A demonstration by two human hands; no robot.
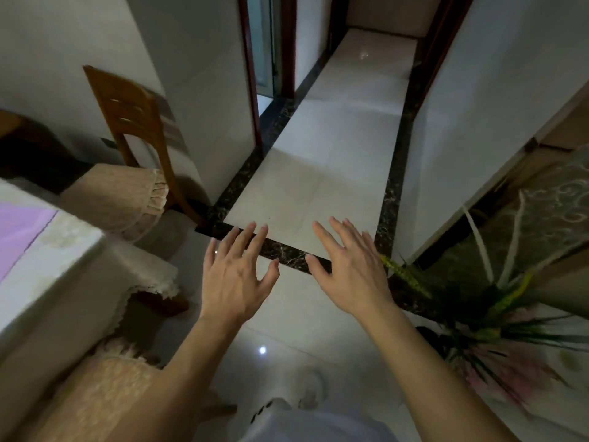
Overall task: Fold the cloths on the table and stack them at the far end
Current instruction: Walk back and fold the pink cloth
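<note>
My left hand (pixel 234 271) and my right hand (pixel 345 264) are held out in front of me over the tiled floor, palms down, fingers spread, nothing in either. The table (pixel 47 260) is off to my left, covered with a white lace-edged tablecloth. A pink cloth (pixel 16 232) lies on it at the left edge of the view. Both hands are well to the right of the table and touch neither the table nor the pink cloth. No other cloths show.
A wooden chair (pixel 130 122) with a beige seat cover stands beyond the table corner. Another covered chair seat (pixel 105 393) is at lower left. A potted plant (pixel 497 314) is on my right. A tiled corridor (pixel 334 138) runs ahead.
</note>
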